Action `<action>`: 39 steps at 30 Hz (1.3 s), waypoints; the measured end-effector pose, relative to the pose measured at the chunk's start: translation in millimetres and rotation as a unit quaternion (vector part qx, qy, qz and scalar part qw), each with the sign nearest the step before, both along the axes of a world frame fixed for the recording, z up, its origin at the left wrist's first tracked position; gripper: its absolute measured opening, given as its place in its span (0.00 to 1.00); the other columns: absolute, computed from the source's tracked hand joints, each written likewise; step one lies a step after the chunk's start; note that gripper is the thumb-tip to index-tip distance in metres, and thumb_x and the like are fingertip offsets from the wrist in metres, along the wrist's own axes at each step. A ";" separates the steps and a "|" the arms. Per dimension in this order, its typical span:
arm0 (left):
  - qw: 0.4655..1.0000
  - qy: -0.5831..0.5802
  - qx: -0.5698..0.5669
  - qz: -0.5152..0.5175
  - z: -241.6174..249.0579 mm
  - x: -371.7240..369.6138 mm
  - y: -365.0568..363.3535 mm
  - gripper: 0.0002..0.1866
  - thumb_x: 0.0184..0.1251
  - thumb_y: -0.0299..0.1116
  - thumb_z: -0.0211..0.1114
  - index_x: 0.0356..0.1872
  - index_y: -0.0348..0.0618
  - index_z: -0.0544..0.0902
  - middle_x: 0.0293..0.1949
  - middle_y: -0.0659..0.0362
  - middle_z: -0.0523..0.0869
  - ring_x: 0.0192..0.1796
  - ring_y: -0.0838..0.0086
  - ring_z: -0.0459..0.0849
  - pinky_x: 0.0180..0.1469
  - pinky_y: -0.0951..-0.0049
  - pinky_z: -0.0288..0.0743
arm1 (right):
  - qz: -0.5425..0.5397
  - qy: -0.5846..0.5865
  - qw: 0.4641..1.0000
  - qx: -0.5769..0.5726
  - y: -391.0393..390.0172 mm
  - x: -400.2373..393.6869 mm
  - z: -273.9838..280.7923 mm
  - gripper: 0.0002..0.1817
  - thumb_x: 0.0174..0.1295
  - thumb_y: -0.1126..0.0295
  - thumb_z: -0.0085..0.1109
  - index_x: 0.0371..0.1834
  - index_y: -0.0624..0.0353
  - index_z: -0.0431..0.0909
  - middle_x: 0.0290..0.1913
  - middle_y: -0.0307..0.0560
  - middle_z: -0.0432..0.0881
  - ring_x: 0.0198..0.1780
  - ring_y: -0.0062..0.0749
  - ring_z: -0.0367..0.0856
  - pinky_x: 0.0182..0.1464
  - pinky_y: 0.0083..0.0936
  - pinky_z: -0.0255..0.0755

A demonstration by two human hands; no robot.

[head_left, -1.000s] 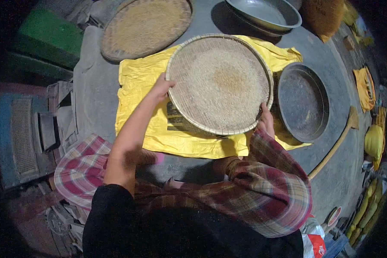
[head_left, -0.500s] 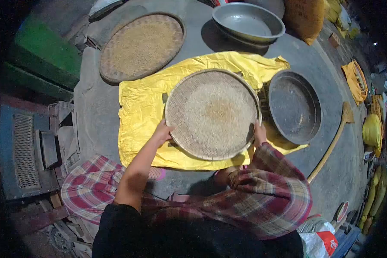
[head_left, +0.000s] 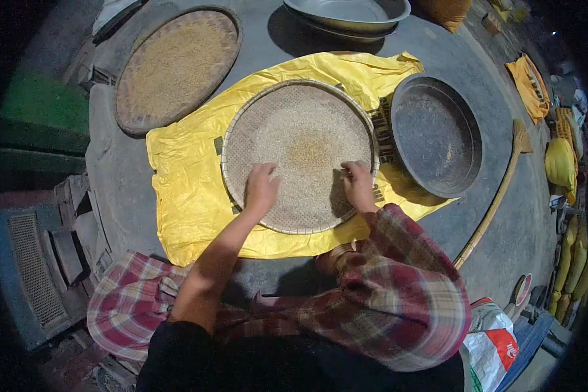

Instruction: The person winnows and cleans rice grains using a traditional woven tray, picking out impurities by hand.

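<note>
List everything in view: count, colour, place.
central tray: 1, tan, on yellow sheet
pale grain: 1 layer, off-white, central tray
yellow sheet: 1, yellow, on floor
second tray: 1, brown, upper left
golden grain: 1 layer, golden, second tray
dark pan: 1, grey, right of central tray
metal basin: at least 1, grey, top
wooden tool: 1, brown, right
green box: at least 1, green, left
orange sack: 1, orange, right
yellow bag: 1, yellow, right
printed bag: 1, white/red, lower right
edge clutter: uncounted, mixed, both sides
plaid cloth: red, over lap
left hand: 1, bare, over pale grain
right hand: 1, bare, likewise
</note>
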State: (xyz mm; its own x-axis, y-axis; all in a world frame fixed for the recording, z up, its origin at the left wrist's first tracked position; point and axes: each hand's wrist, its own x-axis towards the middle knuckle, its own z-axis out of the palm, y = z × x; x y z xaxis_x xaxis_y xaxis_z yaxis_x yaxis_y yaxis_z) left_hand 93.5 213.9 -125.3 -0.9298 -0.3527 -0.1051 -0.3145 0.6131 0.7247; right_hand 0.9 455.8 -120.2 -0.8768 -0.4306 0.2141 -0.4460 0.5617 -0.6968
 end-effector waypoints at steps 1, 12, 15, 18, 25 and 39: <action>1.000 0.000 -0.002 -0.002 -3.3 -11.1 6.8 0.21 0.50 0.28 0.66 0.49 0.39 0.75 0.45 0.47 0.73 0.50 0.54 0.72 0.53 0.63 0.66 | -0.002 0.000 1.000 -0.002 -7.3 -1.7 -0.9 0.13 0.50 0.79 0.57 0.40 0.61 0.74 0.36 0.55 0.73 0.39 0.53 0.73 0.41 0.38 0.69; 0.998 0.005 -0.032 -0.061 -0.9 -60.9 35.6 0.22 0.51 0.22 0.64 0.51 0.37 0.74 0.44 0.46 0.73 0.47 0.52 0.73 0.51 0.61 0.68 | 0.020 -0.037 0.999 0.022 -51.4 -24.9 -25.7 0.19 0.52 0.78 0.57 0.49 0.63 0.70 0.38 0.60 0.69 0.40 0.58 0.72 0.42 0.41 0.68; 0.999 0.007 0.005 -0.045 1.4 -63.4 33.5 0.20 0.51 0.20 0.62 0.49 0.37 0.75 0.43 0.46 0.73 0.46 0.52 0.74 0.49 0.62 0.69 | 0.018 -0.060 0.998 -0.011 -62.8 -25.7 -5.6 0.18 0.52 0.79 0.55 0.49 0.63 0.70 0.39 0.61 0.69 0.41 0.58 0.72 0.42 0.41 0.68; 0.999 0.036 -0.002 0.007 2.2 -59.1 24.1 0.18 0.51 0.19 0.61 0.47 0.36 0.76 0.42 0.47 0.75 0.46 0.52 0.75 0.49 0.61 0.69 | -0.009 -0.062 0.998 -0.020 -65.2 -34.3 -13.4 0.17 0.53 0.79 0.53 0.48 0.63 0.71 0.40 0.60 0.70 0.41 0.57 0.72 0.42 0.41 0.68; 0.993 0.049 0.107 0.005 3.3 -53.6 27.8 0.17 0.53 0.17 0.59 0.46 0.41 0.78 0.39 0.50 0.77 0.38 0.64 0.81 0.41 0.71 0.75 | 0.069 -0.064 0.995 -0.029 -79.4 -28.3 -14.0 0.17 0.53 0.77 0.54 0.48 0.63 0.73 0.41 0.59 0.71 0.40 0.54 0.71 0.44 0.39 0.68; 0.991 0.047 0.123 0.040 2.6 2.0 29.1 0.14 0.56 0.21 0.57 0.45 0.38 0.78 0.38 0.49 0.79 0.37 0.63 0.82 0.41 0.70 0.76 | 0.151 0.115 0.968 0.165 -95.7 -25.6 -20.7 0.12 0.58 0.60 0.51 0.38 0.55 0.70 0.35 0.46 0.71 0.38 0.44 0.72 0.37 0.38 0.66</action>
State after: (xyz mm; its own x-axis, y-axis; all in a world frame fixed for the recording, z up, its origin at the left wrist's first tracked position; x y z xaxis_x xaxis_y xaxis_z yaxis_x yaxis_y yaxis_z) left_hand 95.5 243.0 -122.7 -0.9097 -0.4001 -0.1111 -0.2791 0.3910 0.8770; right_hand -24.7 360.1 -140.8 -0.6458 -0.7381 0.1952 -0.7463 0.5565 -0.3651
